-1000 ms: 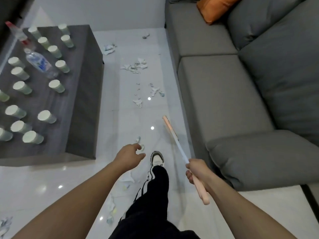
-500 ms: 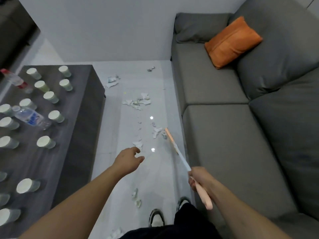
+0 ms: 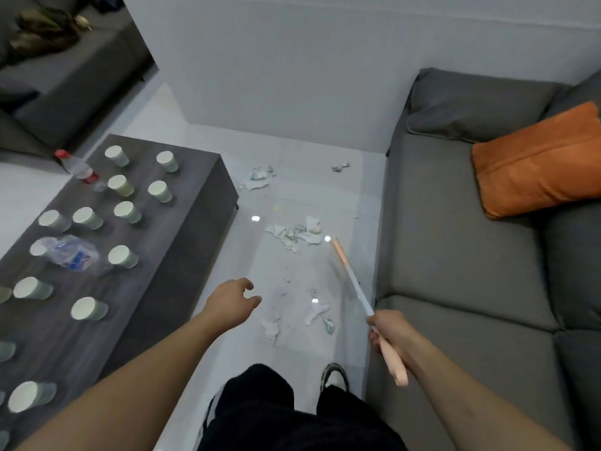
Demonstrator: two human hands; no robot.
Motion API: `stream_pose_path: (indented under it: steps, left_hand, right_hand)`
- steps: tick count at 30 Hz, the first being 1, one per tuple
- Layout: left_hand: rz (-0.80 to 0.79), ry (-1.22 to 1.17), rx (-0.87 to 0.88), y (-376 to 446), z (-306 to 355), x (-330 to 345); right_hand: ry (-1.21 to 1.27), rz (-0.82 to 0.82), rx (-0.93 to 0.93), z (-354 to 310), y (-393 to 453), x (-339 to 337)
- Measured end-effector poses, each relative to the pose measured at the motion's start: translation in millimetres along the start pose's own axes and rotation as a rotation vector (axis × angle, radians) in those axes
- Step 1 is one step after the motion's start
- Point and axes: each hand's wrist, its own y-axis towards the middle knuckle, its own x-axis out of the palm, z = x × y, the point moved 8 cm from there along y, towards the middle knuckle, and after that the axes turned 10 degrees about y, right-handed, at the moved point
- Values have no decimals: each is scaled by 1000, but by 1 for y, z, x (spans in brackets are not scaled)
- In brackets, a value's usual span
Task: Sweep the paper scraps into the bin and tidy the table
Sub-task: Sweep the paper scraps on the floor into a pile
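Observation:
Torn paper scraps [image 3: 294, 234] lie scattered on the white floor between the dark table [image 3: 182, 242] and the grey sofa [image 3: 461, 255]. More scraps [image 3: 313, 312] lie closer to my feet, and others [image 3: 258, 179] farther off. My right hand [image 3: 388, 330] grips the pink and white handle of a broom [image 3: 353, 284], which points forward along the sofa's edge. My left hand [image 3: 232, 302] hovers over the floor, fingers loosely curled, holding nothing. No bin is in view.
Several paper cups [image 3: 123, 257] lie and stand on the table, with a crushed plastic bottle [image 3: 70, 253] and a red-capped bottle [image 3: 76, 167]. An orange cushion [image 3: 536, 159] rests on the sofa. A white wall [image 3: 292, 76] closes the far end of the aisle.
I have walked forward along the aisle and my view has lifted; the scraps near the middle are now closer. Both hands keep their poses, the right one still holding the broom.

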Motion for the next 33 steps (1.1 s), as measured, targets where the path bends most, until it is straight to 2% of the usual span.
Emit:
stream_pose_path:
  steps: [6, 9, 15, 21, 26, 33]
  left_hand:
    - [45, 22, -46, 77, 15, -70]
    - [49, 7, -7, 127, 26, -96]
    - [40, -14, 29, 282, 21, -163]
    - [-34, -110, 21, 413, -14, -244]
    - [-12, -176, -54, 489, -58, -316]
    - [-19, -326, -178, 554, -98, -354]
  right_hand:
    - [-19, -34, 0, -94, 46, 46]
    - [-49, -32, -8, -131, 68, 72]
    - [-111, -20, -26, -229, 130, 154]
    - [-205, -1, -30, -360, 153, 263]
    - [-288, -26, -53, -454, 167, 348]
    - [-511, -149, -110, -556, 221, 460]
